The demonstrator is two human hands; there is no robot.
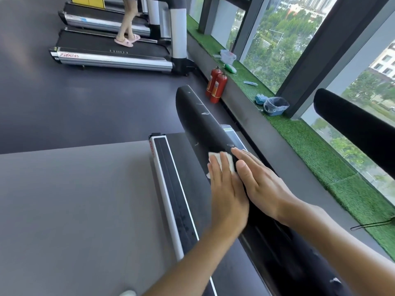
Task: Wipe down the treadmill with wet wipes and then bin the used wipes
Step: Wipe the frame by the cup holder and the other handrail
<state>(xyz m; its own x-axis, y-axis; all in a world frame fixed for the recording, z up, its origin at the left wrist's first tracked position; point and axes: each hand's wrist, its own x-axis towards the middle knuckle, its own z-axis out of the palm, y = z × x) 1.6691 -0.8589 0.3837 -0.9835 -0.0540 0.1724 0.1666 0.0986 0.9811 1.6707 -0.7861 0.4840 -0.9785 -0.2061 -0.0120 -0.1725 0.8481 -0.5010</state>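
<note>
Dark grey floor [85, 116] runs out flat on my left, daylight sheening across it. On my right, tall windows [277, 50] in thick dark frames [333, 60], and through them trees [284, 28] and pale buildings [384, 58] in bright sun. Under the glass runs a strip of green turf [320, 159] on a low dark ledge [267, 146]. Two red extinguishers [217, 86] stand on the floor against that ledge. Farther up, a row of treadmills [111, 58]; somebody in pink slippers [126, 41] stands on the nearest. A yellow cabinet [87, 1] sits at the very back.
</note>
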